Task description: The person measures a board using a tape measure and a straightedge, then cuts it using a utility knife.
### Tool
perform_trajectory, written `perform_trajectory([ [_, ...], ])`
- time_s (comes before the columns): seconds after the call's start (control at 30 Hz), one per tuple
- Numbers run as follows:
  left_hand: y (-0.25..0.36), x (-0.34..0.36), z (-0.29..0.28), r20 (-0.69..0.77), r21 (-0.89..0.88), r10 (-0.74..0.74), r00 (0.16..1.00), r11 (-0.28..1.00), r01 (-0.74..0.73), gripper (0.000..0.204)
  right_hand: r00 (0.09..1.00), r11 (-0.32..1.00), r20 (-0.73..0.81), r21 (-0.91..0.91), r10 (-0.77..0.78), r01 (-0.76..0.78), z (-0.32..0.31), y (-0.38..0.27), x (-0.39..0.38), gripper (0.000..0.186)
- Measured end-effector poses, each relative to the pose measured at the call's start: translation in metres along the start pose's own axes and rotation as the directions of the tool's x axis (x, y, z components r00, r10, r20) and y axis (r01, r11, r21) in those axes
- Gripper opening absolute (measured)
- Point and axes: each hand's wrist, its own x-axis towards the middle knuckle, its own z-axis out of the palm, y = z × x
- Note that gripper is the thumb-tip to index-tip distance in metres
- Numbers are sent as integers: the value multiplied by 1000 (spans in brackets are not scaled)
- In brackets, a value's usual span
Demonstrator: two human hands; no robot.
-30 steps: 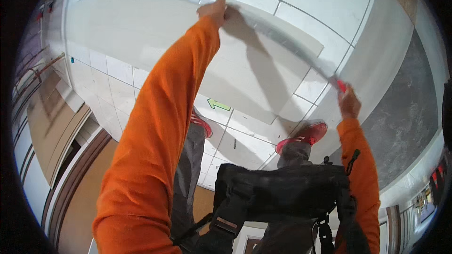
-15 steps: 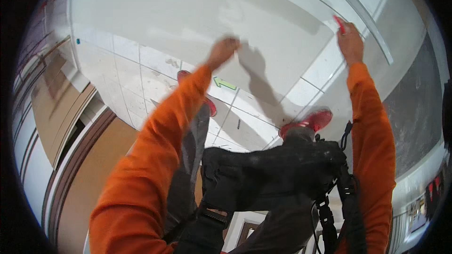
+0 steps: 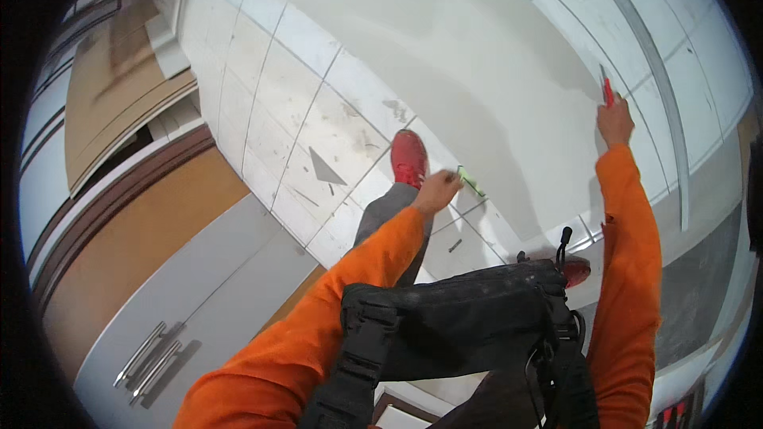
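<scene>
A long pale board (image 3: 477, 71) lies across white floor tiles. My right hand (image 3: 616, 119), at the board's right part, is closed on a red utility knife (image 3: 609, 89) with its blade end pointing away from me. A long metal straightedge (image 3: 661, 83) lies on the tiles beyond that hand, to its right. My left hand (image 3: 439, 189) has curled fingers beside a green arrow marking (image 3: 470, 179) at the board's near edge; whatever those fingers hold, if anything, is too small to make out. My red shoes (image 3: 408, 157) are below, one partly hidden by a black chest bag (image 3: 461, 326).
At left are leaning tan panels (image 3: 111, 111) and a grey cabinet (image 3: 199, 294) with two bar handles. Small scraps (image 3: 324, 167) and debris lie on the tiles. A dark grey surface (image 3: 691, 286) shows at lower right.
My left hand let go of the straightedge and came down toward me. The straightedge now lies right of the board. My right hand moved with the knife; the view swung leftward.
</scene>
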Motion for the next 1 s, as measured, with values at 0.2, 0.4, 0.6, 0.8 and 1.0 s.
perform_trajectory([
  [0.2,120,30,-98,-66,-131,207,976,968,-214,44,913,927,403,315,63,-203,-25,26,-11,40],
  [0.4,209,57,-211,-333,-63,251,909,956,-287,51,954,915,268,402,-136,18,-88,4,-72,41],
  [0.6,360,44,-260,-579,29,216,786,969,-245,64,984,911,154,412,-84,13,-146,-39,-163,24],
  [0.8,378,84,-270,107,958,688,718,123,-260,58,978,843,206,532,-42,-75,-139,-75,-210,21],
  [1.0,373,92,-260,366,928,415,833,-228,-294,34,976,851,194,525,-95,-21,-134,-68,-228,21],
])
